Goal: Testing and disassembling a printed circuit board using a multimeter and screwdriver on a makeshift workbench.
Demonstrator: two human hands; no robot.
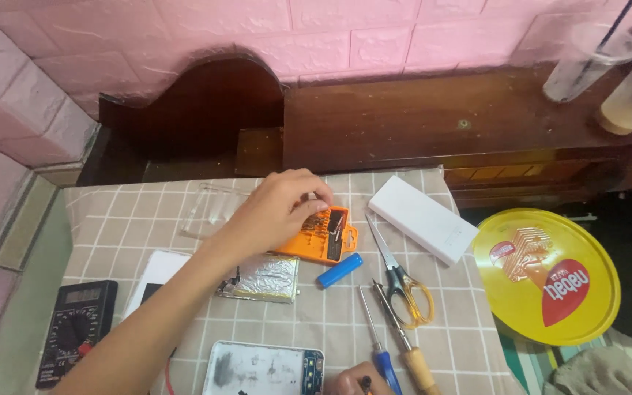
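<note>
In the head view, the left hand [279, 208] reaches from the lower left across the bench [111, 212], which is covered with a beige checked cloth. Its fingertips [321, 199] are bunched together on the upper edge of a flat orange plastic bit-holder case [323, 235]; whether they pinch one of the small bits cannot be told. The case lies near the middle of the bench, its long axis running from upper right down to lower left, and the dark bits in it stand roughly across that axis.

Touching the case at its lower left lies a rectangular pack wrapped in silver foil [266, 278]. Just beside the case at the lower right lies a small blue cylindrical cell [340, 270], tilted with its upper end to the right. A clear plastic lid [210, 212] lies left of the hand.

The right hand [360, 380] shows only at the bottom edge, fingers curled around something small and dark; its grip looks closed, but what it holds is unclear. It is next to a blue-handled screwdriver [378, 344] and a wooden-handled soldering iron [407, 347], which point up and away. Yellow-handled scissors [400, 274] lie above them.
</note>
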